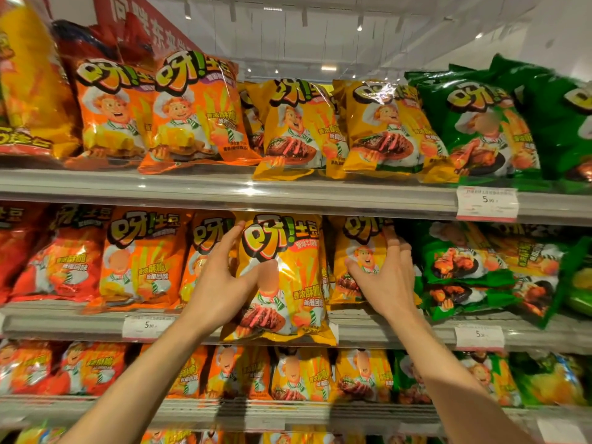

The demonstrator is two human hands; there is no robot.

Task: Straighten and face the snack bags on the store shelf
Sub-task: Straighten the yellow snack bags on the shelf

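Observation:
A yellow snack bag (288,283) with a chef and steak picture stands at the front of the middle shelf (400,334), its bottom hanging over the shelf edge. My left hand (221,283) grips its left side, thumb across the front. My right hand (384,277) lies flat with fingers spread on a second yellow bag (358,238) just to the right, which sits further back. Orange bags (144,261) stand to the left and green bags (474,270) to the right on the same shelf.
The upper shelf (224,187) carries orange, yellow and green bags behind a clear front lip. The lower shelf (192,408) holds more bags of the same colours. White price tags (487,203) clip to the shelf edges. The green bags at the middle right lie slumped.

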